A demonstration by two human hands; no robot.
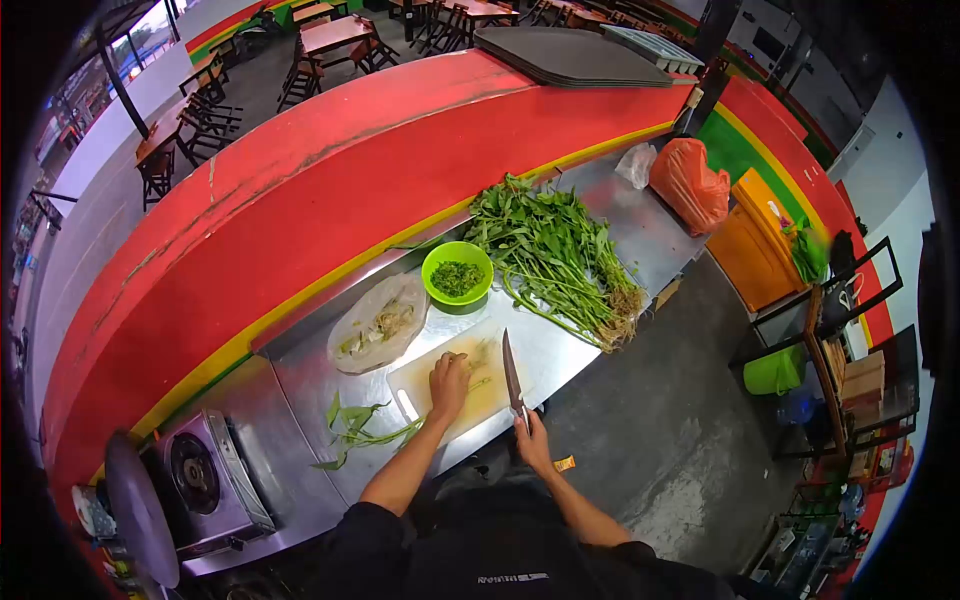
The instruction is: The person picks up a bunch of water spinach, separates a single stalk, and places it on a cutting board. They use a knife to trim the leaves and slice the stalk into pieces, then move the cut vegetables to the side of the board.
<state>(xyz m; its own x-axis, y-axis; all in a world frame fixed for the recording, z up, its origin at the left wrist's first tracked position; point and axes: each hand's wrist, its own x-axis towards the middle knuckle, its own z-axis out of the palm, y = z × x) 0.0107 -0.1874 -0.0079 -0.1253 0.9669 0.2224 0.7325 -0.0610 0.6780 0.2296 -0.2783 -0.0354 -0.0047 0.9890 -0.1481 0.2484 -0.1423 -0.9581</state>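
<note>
My table [625,215] is sheet metal, smooth and shiny, throwing back white glare. The knife [512,370] in my right grip [533,440] has a metal blade, dull rather than mirror-bright. Under my left grip [449,383], the cutting board [420,372] looks like smooth, semi-matt plastic. The bowl [458,251] is glossy plastic; the clear bag [352,325] is thin, crinkled plastic film, and the red bag [690,185] is wrinkled plastic with a sheen. My sleeves [368,530] are matt cloth. The curved wall [300,190] wears smooth, slightly glossy paint, scuffed along its top. The floor [680,440] looks like smooth concrete, shiny in patches.
</note>
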